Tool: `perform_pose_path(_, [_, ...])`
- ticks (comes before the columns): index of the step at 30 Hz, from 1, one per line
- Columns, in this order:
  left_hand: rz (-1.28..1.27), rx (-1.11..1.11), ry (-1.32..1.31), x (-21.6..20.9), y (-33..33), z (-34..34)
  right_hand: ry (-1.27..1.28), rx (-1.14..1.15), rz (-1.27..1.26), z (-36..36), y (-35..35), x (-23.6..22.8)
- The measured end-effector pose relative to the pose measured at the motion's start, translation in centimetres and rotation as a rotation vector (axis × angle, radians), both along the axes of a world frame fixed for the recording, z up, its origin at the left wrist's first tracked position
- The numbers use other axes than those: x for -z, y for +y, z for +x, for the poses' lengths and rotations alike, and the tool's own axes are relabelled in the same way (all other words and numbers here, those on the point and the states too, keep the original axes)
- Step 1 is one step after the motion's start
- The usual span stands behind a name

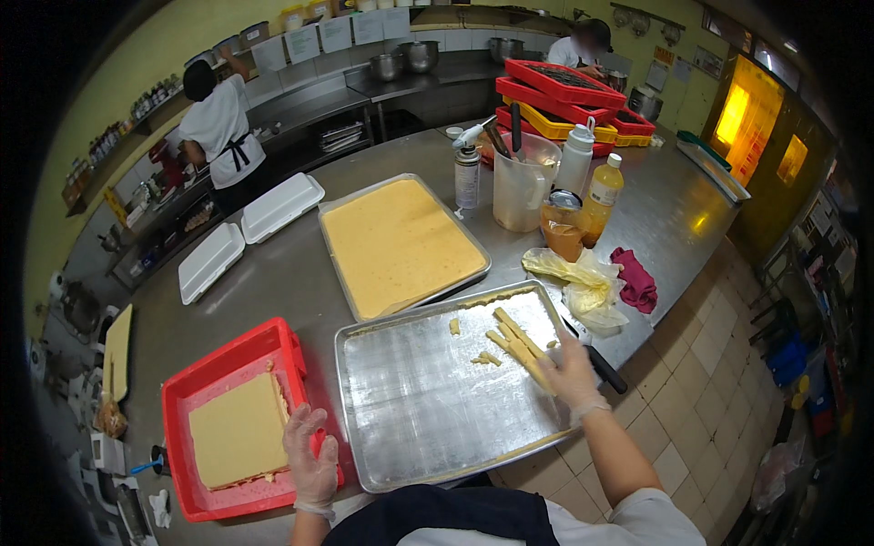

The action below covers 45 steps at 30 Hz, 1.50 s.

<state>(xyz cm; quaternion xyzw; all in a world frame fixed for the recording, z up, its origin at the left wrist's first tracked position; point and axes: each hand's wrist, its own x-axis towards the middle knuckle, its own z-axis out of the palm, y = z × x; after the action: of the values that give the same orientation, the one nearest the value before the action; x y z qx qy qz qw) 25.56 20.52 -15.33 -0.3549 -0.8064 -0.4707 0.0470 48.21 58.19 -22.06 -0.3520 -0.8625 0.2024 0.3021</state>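
Observation:
My left hand [311, 452], in a thin clear glove, rests on the near right rim of a red plastic crate [224, 364] that holds a square slab of pale yellow cake [238, 431]. My right hand [572, 370], also gloved, lies on several long yellow cake strips [515, 341] at the right side of a nearly bare metal baking tray [428, 400]. Small crumbs lie near the strips. Behind that tray sits a second metal tray full of uncut yellow cake [398, 243].
A black-handled knife [601, 364] lies right of the tray by crumpled plastic gloves [583, 282] and a dark red cloth [635, 278]. Bottles, a spray can and a jug [523, 182] stand behind. Two white foam boxes [246, 232], stacked red and yellow crates [560, 96] and two other people are farther off.

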Motion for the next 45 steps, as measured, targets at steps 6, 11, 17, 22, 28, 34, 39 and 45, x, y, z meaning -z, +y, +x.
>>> perform_pose_path(6, [-0.065,0.045,0.033,0.2,0.8,0.1,-0.443,-0.023,0.004,-7.4,-2.3,-1.3])
perform_pose_path(11, [-0.061,0.004,0.008,0.4,1.1,-0.1,-0.512,-0.055,0.002,-10.3,-3.8,-2.5])
perform_pose_path(17, [-0.036,0.002,-0.002,0.5,1.8,-0.9,-0.53,-0.16,0.016,-12.6,-4.8,-1.7])
perform_pose_path(22, [-0.017,0.001,-0.056,0.8,2.0,-1.2,-0.511,-0.166,-0.068,-13.2,-4.3,-1.9])
perform_pose_path(28, [0.023,0.014,-0.146,1.4,2.2,-1.7,-0.241,-0.11,-0.307,-11.3,-0.7,-3.0])
perform_pose_path(34, [-0.013,0.025,-0.127,1.2,2.2,-1.8,-0.018,-0.313,-1.09,-7.5,5.6,-5.7])
perform_pose_path(39, [-0.026,0.042,-0.135,0.8,2.4,-1.9,-0.167,-0.313,-1.128,-7.3,4.6,-4.9])
perform_pose_path(45, [-0.052,0.045,-0.118,0.3,1.9,-1.8,-0.015,0.073,-0.249,-6.0,8.2,-3.8])
